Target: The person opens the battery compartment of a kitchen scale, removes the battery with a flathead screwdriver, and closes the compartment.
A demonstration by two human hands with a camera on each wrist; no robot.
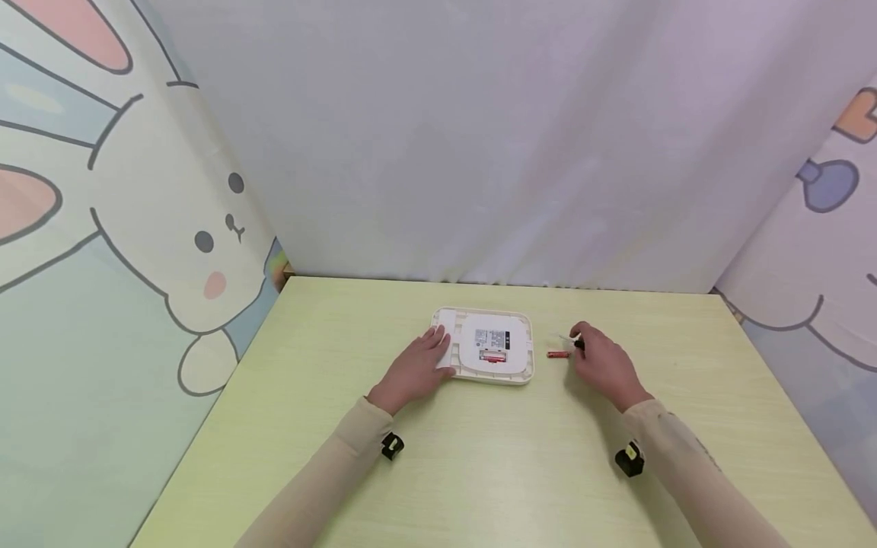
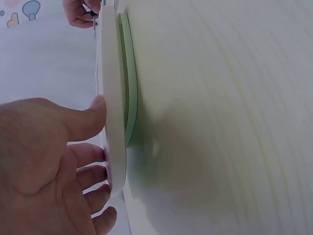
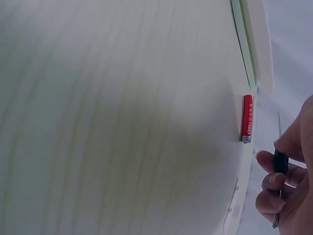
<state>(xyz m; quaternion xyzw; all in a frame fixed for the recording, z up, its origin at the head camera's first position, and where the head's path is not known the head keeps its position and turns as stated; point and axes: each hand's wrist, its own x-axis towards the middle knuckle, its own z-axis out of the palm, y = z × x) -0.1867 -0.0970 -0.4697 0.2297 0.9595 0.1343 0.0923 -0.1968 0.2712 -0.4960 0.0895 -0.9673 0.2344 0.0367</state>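
A flat white device [image 1: 469,354] with rounded corners lies back side up on the table, a printed label [image 1: 489,339] and a battery compartment [image 1: 493,355] showing red inside. My left hand [image 1: 421,361] rests on its left end, fingers over the top and thumb at the near edge. Beneath the white body, the left wrist view shows a green part [image 2: 130,83]. To the right, my right hand [image 1: 603,365] pinches a small screwdriver [image 3: 280,164] by its black middle; metal shafts stick out both ways. A loose red battery [image 3: 247,117] lies between that hand and the device.
The pale wooden table [image 1: 500,472] reaches back to a light curtain [image 1: 507,152]. Cartoon-printed cloth [image 1: 137,266] borders the left side, and similar cloth [image 1: 822,251] the right. A small black item [image 1: 629,460] sits at the right wrist.
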